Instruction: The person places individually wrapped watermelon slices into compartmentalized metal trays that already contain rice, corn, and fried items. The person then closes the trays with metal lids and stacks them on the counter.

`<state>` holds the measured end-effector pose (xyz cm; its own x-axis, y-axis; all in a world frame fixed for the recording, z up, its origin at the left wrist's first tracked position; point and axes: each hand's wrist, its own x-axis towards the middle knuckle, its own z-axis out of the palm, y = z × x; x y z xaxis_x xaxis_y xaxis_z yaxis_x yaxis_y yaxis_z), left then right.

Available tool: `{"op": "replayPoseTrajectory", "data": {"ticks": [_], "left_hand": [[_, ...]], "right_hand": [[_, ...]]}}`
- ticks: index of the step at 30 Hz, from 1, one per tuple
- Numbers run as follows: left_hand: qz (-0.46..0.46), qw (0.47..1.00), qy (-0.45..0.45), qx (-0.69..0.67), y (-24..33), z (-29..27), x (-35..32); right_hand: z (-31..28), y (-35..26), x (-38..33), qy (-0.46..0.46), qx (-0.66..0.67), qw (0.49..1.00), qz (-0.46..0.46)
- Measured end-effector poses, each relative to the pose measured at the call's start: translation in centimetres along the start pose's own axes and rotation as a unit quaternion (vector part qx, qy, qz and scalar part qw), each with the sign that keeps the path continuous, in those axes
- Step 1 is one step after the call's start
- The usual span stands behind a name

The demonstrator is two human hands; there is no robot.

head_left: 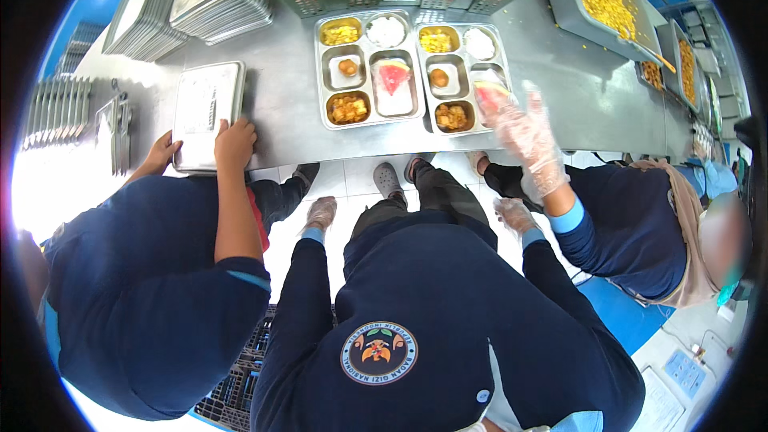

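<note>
While a co-worker's gloved hand (524,132) lays watermelon into the right meal tray (448,104), the person's left hand (322,212) and right hand (512,214) hang apart and empty below the table edge (320,140), leaving room; the left meal tray (370,110) is already filled.

Single head-worn fisheye view, looking steeply down from above the steel counter (280,104). The counter lies ahead at moderate range; edges bend toward the rim. No second view shares coverage.
</note>
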<state>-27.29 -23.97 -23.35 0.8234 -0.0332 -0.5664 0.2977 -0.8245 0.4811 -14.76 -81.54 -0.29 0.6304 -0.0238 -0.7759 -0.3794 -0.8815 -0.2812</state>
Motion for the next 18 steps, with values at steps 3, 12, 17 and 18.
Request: {"op": "replayPoseTrajectory", "data": {"ticks": [3, 12, 17, 18], "left_hand": [[0.026, 0.999, 0.005, 0.024, 0.0, 0.3, 1.1], [-0.047, 0.998, -0.013, -0.049, 1.2, -0.5, 4.2], [-0.081, 0.987, -0.11, -0.089, 1.7, -0.7, 4.2], [-0.067, 0.988, -0.077, -0.118, 1.9, -0.8, 4.0]], "right_hand": [[1.3, 4.0, 1.6, 0.012, -0.109, 0.979, -0.174], [-1.1, -2.0, -0.7, 0.14, 0.13, 0.981, -0.04], [-7.3, -6.8, -1.5, 0.289, 0.344, 0.888, -0.099], [-9.0, -8.1, -1.3, 0.323, 0.299, 0.894, -0.08]]}}
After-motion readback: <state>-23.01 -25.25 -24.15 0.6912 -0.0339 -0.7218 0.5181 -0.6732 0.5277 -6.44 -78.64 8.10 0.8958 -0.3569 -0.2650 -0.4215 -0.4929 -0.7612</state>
